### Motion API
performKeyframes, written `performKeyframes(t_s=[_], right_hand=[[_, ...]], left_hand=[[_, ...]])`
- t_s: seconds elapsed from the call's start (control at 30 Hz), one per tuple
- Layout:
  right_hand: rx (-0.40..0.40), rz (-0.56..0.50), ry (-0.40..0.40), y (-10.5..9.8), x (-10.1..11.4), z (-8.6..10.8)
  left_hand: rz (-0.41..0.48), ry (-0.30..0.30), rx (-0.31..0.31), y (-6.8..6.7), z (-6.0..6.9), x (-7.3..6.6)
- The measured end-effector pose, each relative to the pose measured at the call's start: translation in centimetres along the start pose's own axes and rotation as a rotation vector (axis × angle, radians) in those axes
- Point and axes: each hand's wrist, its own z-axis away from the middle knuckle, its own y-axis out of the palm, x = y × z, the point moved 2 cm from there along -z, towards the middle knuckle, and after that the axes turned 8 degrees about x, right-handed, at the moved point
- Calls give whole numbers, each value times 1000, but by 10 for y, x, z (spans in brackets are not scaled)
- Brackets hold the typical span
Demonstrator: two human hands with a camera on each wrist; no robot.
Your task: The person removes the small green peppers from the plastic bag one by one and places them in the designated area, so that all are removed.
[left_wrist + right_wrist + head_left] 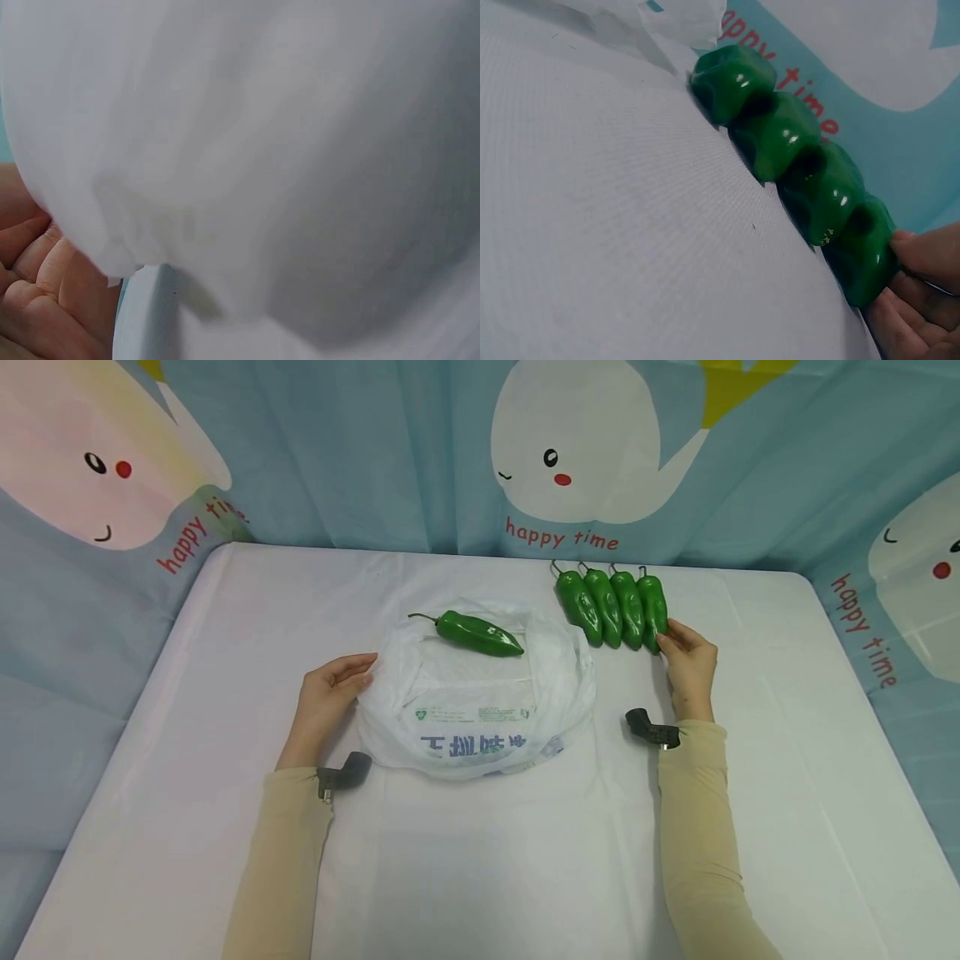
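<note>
A translucent white plastic bag (472, 677) with printed lettering lies on the white table, its mouth spread wide. One green pepper (480, 633) with a thin stem rests across the bag's far edge. To the right of the bag, several green peppers lie side by side, tips toward me. My right hand (692, 667) pinches the tip end of the rightmost pepper (866, 262) between thumb and fingers. At the bag's left side, my left hand (328, 697) touches the plastic with loosely bent fingers. In the left wrist view, the bag hides the fingertips.
The white tablecloth (480, 860) covers the table. A blue curtain (360, 460) with whale prints hangs behind its far edge and along both sides. Black wrist cameras (349, 772) sit on both forearms, close above the table.
</note>
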Motion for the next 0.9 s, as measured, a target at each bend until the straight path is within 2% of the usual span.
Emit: performKeyframes(t_s=[0.27,0.63,0.9], right_hand=[[-38,-57,3,-2,-1,1],[-3,-81,-16,2,-1,2],[-18,-173,-5,3,0,1]], left_hand=[[-6,0,-2,1,-1,1],[5,2,5,0,0,0],[1,-5,-9,1,-1,3]])
